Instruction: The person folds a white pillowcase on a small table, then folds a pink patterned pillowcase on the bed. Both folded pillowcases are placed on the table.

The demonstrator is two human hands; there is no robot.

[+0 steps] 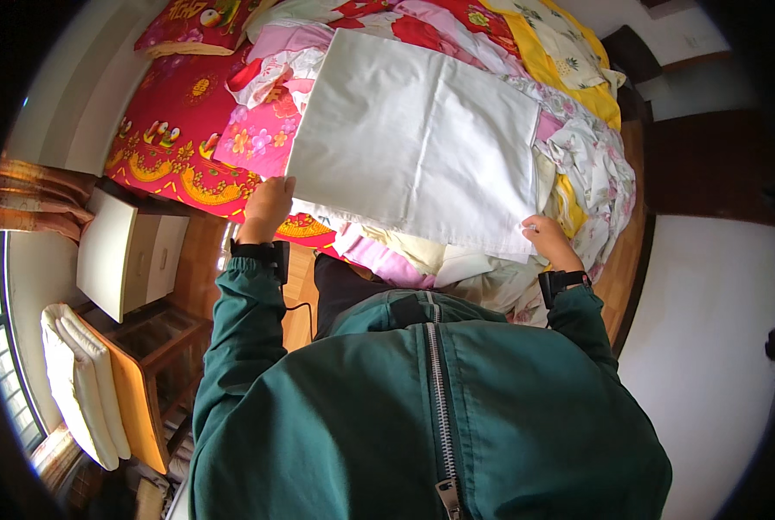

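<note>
A white folded cloth [374, 130] lies spread before me over the heaped bedding, with a crease running down its middle. My left hand [269, 203] grips its near left corner. At the near right corner, my right hand [548, 238] pinches the edge between thumb and fingers. Beneath the cloth's near edge, pink and cream fabric [407, 253] hangs over the side of the bed. A pink flowered cloth [260, 133] shows past its left side. What lies directly under the white cloth is hidden.
A red patterned bed cover [173, 123] spreads to the left, with a red pillow [192, 26] beyond. Crumpled floral bedding [589, 156] and a yellow-edged cloth [556, 45] lie on the right. A white cabinet [127, 250] and a wooden stand [140, 383] with a folded cream pad [82, 383] stand left.
</note>
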